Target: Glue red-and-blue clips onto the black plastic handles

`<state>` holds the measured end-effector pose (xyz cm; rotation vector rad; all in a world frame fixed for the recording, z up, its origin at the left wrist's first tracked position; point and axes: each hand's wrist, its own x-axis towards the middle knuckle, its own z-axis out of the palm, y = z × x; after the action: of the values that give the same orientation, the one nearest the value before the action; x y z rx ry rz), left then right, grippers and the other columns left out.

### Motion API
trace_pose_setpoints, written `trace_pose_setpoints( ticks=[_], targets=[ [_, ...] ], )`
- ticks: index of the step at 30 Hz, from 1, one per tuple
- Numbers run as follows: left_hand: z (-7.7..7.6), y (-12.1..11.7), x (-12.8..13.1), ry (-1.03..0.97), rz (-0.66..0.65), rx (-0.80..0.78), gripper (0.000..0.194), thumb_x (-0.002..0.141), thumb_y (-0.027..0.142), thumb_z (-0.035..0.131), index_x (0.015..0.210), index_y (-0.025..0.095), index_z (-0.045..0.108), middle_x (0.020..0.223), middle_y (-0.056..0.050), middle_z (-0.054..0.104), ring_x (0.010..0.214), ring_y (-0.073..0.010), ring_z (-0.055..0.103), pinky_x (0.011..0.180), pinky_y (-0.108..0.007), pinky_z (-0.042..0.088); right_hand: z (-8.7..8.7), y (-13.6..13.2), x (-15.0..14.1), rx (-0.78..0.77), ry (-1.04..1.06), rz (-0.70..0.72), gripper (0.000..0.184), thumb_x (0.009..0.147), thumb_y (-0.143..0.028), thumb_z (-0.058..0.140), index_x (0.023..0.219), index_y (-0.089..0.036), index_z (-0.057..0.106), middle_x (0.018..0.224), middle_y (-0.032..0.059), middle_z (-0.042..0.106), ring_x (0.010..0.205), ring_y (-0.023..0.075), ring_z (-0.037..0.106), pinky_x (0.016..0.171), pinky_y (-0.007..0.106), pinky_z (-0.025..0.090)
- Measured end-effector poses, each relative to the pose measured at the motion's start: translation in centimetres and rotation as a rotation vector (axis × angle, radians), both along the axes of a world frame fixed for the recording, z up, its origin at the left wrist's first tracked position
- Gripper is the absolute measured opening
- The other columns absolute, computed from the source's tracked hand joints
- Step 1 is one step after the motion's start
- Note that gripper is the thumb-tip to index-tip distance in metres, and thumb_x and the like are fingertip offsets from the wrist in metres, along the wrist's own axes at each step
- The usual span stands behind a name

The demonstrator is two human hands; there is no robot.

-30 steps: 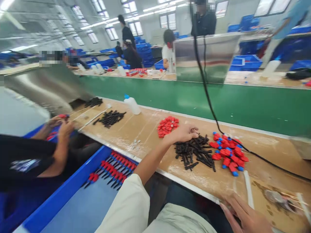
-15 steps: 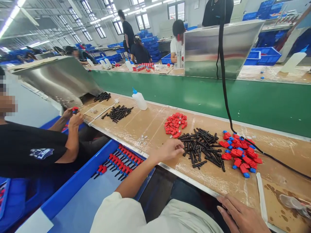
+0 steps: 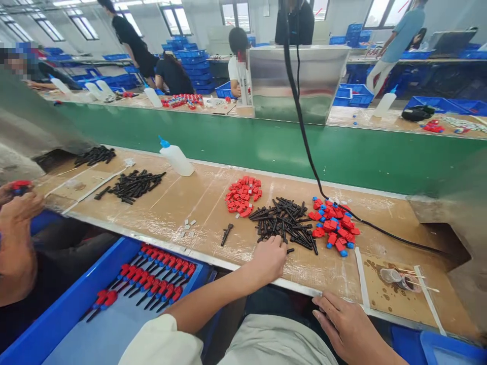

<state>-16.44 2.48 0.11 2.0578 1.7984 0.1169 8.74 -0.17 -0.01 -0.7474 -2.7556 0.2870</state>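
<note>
My left hand (image 3: 269, 260) rests knuckles-up at the near edge of the brown worktop (image 3: 171, 203), its fingertips at the near side of a heap of black plastic pins (image 3: 283, 222). The fingers curl down and I cannot see whether they hold anything. My right hand (image 3: 348, 327) lies flat with fingers stretched out on my lap, just below the table edge. A pile of small red caps (image 3: 242, 194) lies left of the pins. A pile of red and blue pieces (image 3: 335, 226) lies to their right. One black pin (image 3: 227, 233) lies alone.
A blue tray (image 3: 72, 314) at lower left holds several red-and-black assembled tools (image 3: 152, 279). A white squeeze bottle (image 3: 175, 156) stands by the green conveyor belt (image 3: 266, 147). A black cable (image 3: 304, 137) hangs down over the belt. A co-worker's hands (image 3: 19, 203) work at far left.
The view swung left and down. My left hand drew back from the pin heap toward the table edge. A single black pin now lies apart to the left. The right hand stayed put.
</note>
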Motion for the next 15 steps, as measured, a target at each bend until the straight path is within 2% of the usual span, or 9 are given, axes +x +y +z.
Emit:
trace_pose_setpoints(
  ticks=[4,8,12,14,15],
  targets=[
    [0.3,0.1,0.7,-0.018,-0.002,-0.03,0.028,0.087,0.009,0.057,0.111,0.004,0.069,0.115,-0.026,0.066,0.114,-0.0425,0.062,0.087,-0.056,0.058,-0.2,-0.3,0.3,-0.101,-0.048,-0.019,0.03,0.106,-0.017,0.037,0.111,-0.019,0.066,0.092,0.0072,0.073,0.076,0.0218,0.075,0.062,0.033,0.057],
    [0.6,-0.2,1.0,-0.148,0.037,-0.038,0.028,0.089,0.01,0.052,0.112,0.003,0.066,0.119,-0.029,0.062,0.119,-0.0448,0.056,0.093,-0.062,0.052,-0.9,-0.4,0.8,-0.157,-0.032,-0.032,0.029,0.104,-0.015,0.041,0.113,-0.02,0.068,0.097,0.0082,0.074,0.079,0.0226,0.075,0.065,0.033,0.057],
    [1.3,-0.9,1.5,-0.452,0.079,-0.069,0.018,0.091,0.017,0.051,0.102,0.013,0.064,0.119,-0.024,0.062,0.123,-0.0398,0.051,0.106,-0.062,0.041,-0.8,-0.1,1.6,-0.23,0.059,-0.102,0.03,0.105,-0.021,0.041,0.11,-0.022,0.071,0.098,0.0089,0.075,0.08,0.0232,0.074,0.068,0.033,0.057],
    [1.7,-1.2,2.0,-0.681,0.087,-0.156,0.015,0.09,0.032,0.056,0.093,0.018,0.06,0.104,-0.016,0.064,0.107,-0.0326,0.057,0.1,-0.053,0.046,0.0,0.2,1.8,-0.346,0.14,-0.185,0.029,0.106,-0.029,0.044,0.108,-0.022,0.072,0.092,0.0079,0.075,0.077,0.0222,0.072,0.068,0.033,0.056],
    [1.8,-1.3,2.4,-0.81,0.08,-0.235,0.025,0.088,0.044,0.059,0.088,0.02,0.058,0.094,-0.012,0.064,0.094,-0.0281,0.06,0.091,-0.047,0.05,0.6,0.3,1.9,-0.43,0.19,-0.249,0.029,0.105,-0.035,0.047,0.107,-0.021,0.072,0.089,0.0075,0.075,0.076,0.0215,0.071,0.069,0.033,0.056]
  ],
)
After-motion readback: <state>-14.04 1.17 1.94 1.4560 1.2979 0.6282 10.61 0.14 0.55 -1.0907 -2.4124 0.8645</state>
